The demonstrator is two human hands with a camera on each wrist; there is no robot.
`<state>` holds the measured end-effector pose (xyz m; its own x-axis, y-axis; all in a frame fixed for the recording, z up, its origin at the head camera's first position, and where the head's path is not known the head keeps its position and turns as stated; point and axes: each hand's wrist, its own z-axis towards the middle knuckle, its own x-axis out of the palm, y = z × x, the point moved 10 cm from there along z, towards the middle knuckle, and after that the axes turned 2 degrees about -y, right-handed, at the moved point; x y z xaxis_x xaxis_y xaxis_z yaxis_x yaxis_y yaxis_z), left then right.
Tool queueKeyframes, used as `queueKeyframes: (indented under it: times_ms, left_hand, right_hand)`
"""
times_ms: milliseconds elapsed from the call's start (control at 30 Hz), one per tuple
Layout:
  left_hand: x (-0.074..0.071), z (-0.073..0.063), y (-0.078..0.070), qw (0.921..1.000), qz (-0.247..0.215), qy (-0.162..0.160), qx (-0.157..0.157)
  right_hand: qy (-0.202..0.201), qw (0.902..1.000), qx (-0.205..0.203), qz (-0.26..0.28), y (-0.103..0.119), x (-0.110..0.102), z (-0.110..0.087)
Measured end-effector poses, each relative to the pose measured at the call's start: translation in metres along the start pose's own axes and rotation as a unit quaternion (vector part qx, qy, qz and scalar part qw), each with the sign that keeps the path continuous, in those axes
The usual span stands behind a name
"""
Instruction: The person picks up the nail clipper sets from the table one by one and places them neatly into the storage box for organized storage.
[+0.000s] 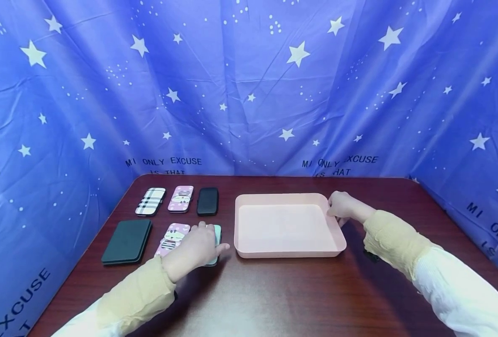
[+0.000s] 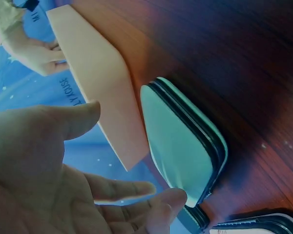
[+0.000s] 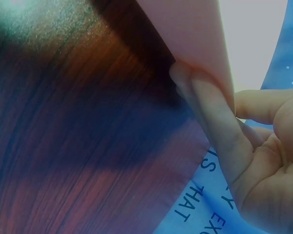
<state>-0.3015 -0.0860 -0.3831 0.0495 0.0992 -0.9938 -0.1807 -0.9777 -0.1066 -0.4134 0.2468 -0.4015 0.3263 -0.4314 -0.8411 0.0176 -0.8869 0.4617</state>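
Note:
My left hand [image 1: 198, 244] reaches over a flat mint-green case [image 2: 176, 131] with a dark seam round its edge. Its fingers and thumb are spread, with the fingertips right at the case's edge in the left wrist view. Just left of that hand lies a pink case [image 1: 174, 232] with a cartoon cat, partly hidden by the hand and forearm. My right hand [image 1: 342, 206] pinches the right wall of a shallow pale-pink tray [image 1: 282, 200], thumb and fingers on either side of the wall. Nothing lies in the tray, which sits at the table's middle.
Along the back left lie a plaid case [image 1: 150, 201], another pink cat case [image 1: 181, 199] and a black case [image 1: 208, 201]. A larger dark green case [image 1: 127, 241] lies near the table's left edge. A blue starry curtain [image 1: 249, 117] hangs behind the table [image 1: 274, 295].

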Motion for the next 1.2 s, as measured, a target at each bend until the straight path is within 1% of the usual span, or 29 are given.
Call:
queueKeyframes:
  times_ms: [67,167,333,500,733,967,1133,1200]
  left_hand:
    - [0.001,0.0,0.002,0.9999,0.008,-0.003,-0.008]
    - [0.003,0.002,0.007,0.9997,0.006,-0.003,-0.022]
    - [0.01,0.007,0.021,0.9986,-0.004,0.011,-0.052]
    - [0.016,0.012,0.029,0.9977,0.004,0.028,-0.061]
    - [0.02,0.017,0.036,0.9963,0.006,0.045,-0.073]
    - [0.026,0.018,0.042,0.9928,-0.011,0.068,-0.097]
    - [0.026,0.02,0.045,0.9927,-0.032,0.057,-0.101]
    - [0.025,0.021,0.047,0.9924,-0.046,0.049,-0.103]
  right_hand:
    - [-0.002,1.0,-0.002,-0.004,0.0,-0.001,0.001]
    - [-0.005,0.9999,-0.009,-0.012,0.002,-0.002,0.0]
    - [-0.003,0.9999,-0.004,-0.014,0.002,-0.002,0.001]
    - [-0.003,0.9999,0.006,-0.011,0.003,-0.002,0.001]
    - [-0.01,0.9999,0.007,-0.007,0.002,-0.002,-0.001]
    - [-0.013,0.9999,-0.001,0.0,0.002,-0.002,-0.002]
    - [-0.007,0.9999,0.004,0.009,0.0,0.0,-0.002]
    - [-0.006,1.0,0.003,0.005,0.0,0.0,-0.004]
